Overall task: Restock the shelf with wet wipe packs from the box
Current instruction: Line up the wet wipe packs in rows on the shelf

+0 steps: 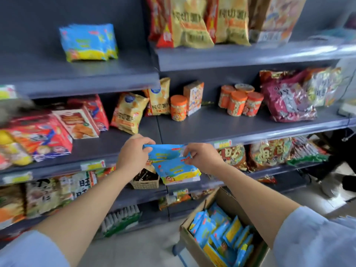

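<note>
The cardboard box (pixel 225 199) ran off the bottom edge, the top-shelf snack bags (pixel 194 26) off the upper one. Print on the held wet wipe packs (pixel 177 168) was too blurred to read; their count was unclear

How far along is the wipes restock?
Done: a few blue-and-yellow wet wipe packs stand on the grey upper-left shelf. In hand: the left hand and right hand both grip blue plastic packs mid-air. Left: the open brown cardboard box holds many more.

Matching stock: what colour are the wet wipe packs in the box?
Wet wipe packs: light blue with yellow; head view.
</note>
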### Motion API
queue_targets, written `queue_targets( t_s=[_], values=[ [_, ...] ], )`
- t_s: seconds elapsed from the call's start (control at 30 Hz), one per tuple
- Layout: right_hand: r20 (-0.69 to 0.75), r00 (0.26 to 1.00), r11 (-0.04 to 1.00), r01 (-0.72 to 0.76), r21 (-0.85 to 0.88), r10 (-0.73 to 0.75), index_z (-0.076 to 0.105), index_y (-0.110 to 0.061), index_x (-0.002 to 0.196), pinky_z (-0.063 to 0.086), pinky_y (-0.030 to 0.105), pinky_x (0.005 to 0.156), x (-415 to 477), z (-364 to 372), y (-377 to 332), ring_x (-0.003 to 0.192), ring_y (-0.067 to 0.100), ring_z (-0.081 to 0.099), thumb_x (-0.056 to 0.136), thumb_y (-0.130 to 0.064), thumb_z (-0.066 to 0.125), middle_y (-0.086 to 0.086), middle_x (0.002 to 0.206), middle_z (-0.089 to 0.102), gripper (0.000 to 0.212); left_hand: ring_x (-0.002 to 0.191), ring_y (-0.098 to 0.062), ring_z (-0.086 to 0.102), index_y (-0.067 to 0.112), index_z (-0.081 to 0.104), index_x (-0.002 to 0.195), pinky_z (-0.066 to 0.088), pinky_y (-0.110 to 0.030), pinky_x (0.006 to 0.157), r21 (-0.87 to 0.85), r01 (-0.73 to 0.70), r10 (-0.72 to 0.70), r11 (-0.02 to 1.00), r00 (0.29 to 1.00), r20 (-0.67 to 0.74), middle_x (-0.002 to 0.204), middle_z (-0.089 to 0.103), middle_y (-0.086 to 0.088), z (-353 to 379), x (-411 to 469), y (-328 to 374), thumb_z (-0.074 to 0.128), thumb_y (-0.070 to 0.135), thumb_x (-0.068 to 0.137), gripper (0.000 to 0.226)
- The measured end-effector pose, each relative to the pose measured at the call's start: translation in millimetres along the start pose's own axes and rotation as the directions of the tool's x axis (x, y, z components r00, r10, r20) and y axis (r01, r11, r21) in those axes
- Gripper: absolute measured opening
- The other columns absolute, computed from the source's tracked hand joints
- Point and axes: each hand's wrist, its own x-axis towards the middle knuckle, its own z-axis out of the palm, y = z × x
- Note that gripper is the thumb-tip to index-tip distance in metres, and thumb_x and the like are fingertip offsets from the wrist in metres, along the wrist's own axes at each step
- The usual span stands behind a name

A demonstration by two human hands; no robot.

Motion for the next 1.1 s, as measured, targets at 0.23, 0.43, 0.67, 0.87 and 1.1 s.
queue_targets(
  t_s=[0.23,0.43,0.67,0.87,1.1],
  values=[
    [-0.107,0.987,0.991,0.123,0.061,-0.116,0.065,-0.028,0.082,0.048,0.030,0.069,17,-21,-91,0.077,0.016,0.059,0.076,-0.020,0.078,-0.003,0.082,0.064,0.016,0.086,-0.017,0.054,0.016,0.068,0.098,0.038,-0.028,0.072,0.005,-0.050,0.050,0.999,0.985,-0.162,0.096,0.059,0.002,-114,-1,-23,0.064,0.008,0.088,0.013],
    [-0.187,0.958,0.968,0.236,0.085,-0.217,0.071,-0.017,0.084,0.047,0.031,0.066,27,-34,-162,0.066,0.011,0.051,0.074,-0.014,0.080,-0.002,0.079,0.062,0.014,0.081,-0.017,0.053,0.019,0.063,0.086,0.039,-0.029,0.066,-0.006,-0.062,0.058,0.998,0.961,-0.271,0.090,0.060,0.002,-192,-1,-45,0.066,0.009,0.085,0.011],
    [-0.328,0.913,0.941,0.303,0.152,-0.241,0.070,-0.018,0.079,0.050,0.029,0.066,41,-50,-228,0.065,0.010,0.055,0.076,-0.013,0.079,-0.003,0.071,0.063,0.011,0.079,-0.016,0.056,0.018,0.067,0.089,0.041,-0.028,0.068,-0.022,-0.105,0.087,0.994,0.907,-0.412,0.087,0.061,0.002,-262,12,-63,0.068,0.011,0.085,0.008],
    [-0.389,0.883,0.909,0.362,0.207,-0.263,0.070,-0.017,0.080,0.051,0.025,0.063,69,-73,-263,0.064,0.007,0.058,0.076,-0.011,0.079,-0.006,0.071,0.064,0.011,0.077,-0.015,0.057,0.019,0.068,0.088,0.044,-0.029,0.066,-0.081,-0.087,0.035,0.993,0.866,-0.499,0.080,0.060,0.004,-302,41,-73,0.068,0.012,0.084,0.008],
    [-0.454,0.841,0.884,0.420,0.207,-0.294,0.072,-0.012,0.086,0.052,0.028,0.069,133,-104,-276,0.069,0.011,0.059,0.076,-0.012,0.079,0.005,0.080,0.070,0.012,0.079,-0.015,0.058,0.019,0.067,0.086,0.046,-0.026,0.062,-0.122,-0.083,-0.004,0.989,0.810,-0.587,0.088,0.064,0.000,-331,97,-75,0.067,0.008,0.084,0.011]
  ],
)
